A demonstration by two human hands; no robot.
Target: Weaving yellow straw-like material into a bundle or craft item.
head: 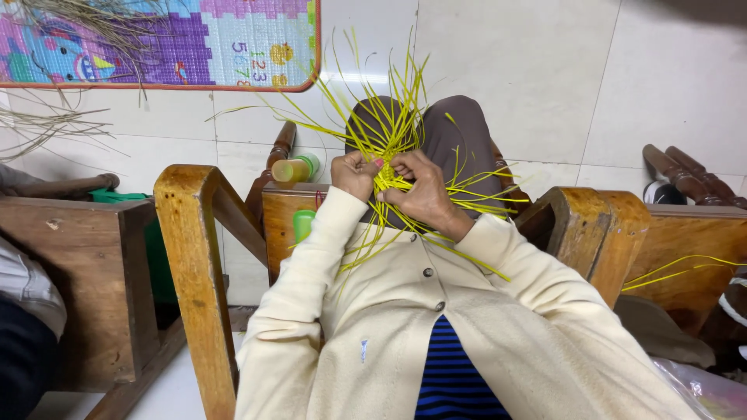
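Head view, looking down at a person seated in a wooden chair, cream cardigan over a blue/black striped top.

Left hand & right hand meet at approx centre frame, just above the lap. Both are closed round a small woven knot of yellow-green strands. Left: fingers curled tight, thumb pinching the weave from 9 o'clock. Right: fingers folded over it from 3 o'clock, knuckles up. The two hands touch or nearly touch at the weave.

Loose strand ends fan out from the knot: most shoot up toward 12 o'clock, some spray to 3 o'clock over the knees, a few trail down to 6–7 o'clock across the cardigan. Knees in grey-brown cloth sit behind the fan.

Containers: a small yellowish cup-like tube w/ green end lies on its side at 9 o'clock of the hands, by the chair rail; contents can't tell. A second green cylinder sits just below it, at 8 o'clock; inside hidden.

Wooden armrest at 8 o'clock, another at 4 o'clock. More yellow strands lie at 4 o'clock past that arm. Colourful foam play mat at 11 o'clock on white tile floor; dry straw at 10 o'clock. Another person's sleeve at far 8 o'clock.
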